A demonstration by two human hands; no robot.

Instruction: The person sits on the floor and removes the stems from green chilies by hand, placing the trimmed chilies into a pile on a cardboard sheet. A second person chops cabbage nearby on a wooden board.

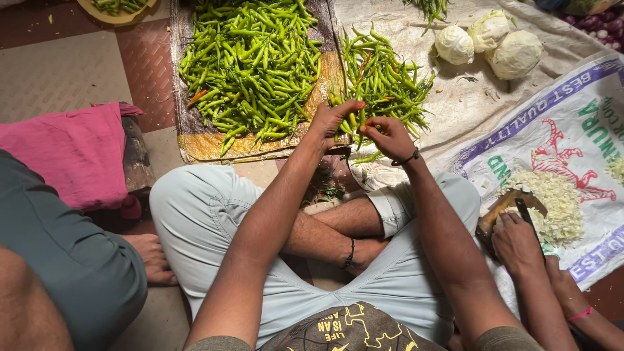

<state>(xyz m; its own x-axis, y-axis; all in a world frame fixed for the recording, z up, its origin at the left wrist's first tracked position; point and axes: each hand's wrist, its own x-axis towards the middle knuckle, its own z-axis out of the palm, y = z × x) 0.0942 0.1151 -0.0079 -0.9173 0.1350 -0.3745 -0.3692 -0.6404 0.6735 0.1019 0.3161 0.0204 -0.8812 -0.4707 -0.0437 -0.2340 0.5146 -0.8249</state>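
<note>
Chillies (380, 78): small green heap, right of the big pile (250, 68).
Left hand (333, 120): fingers pinch one chilli (353, 121).
Right hand (389, 136): fingers nip its stem.
Technique: grip close, snap cleanly.

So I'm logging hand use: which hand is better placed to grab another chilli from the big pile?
Probably the left hand: it sits beside the big chilli pile, while the right hand pinches a green chilli.

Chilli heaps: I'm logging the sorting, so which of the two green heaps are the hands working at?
The smaller heap on the pale cloth, right of the big heap; both left hand and right hand hold chillies at its near edge.
</note>
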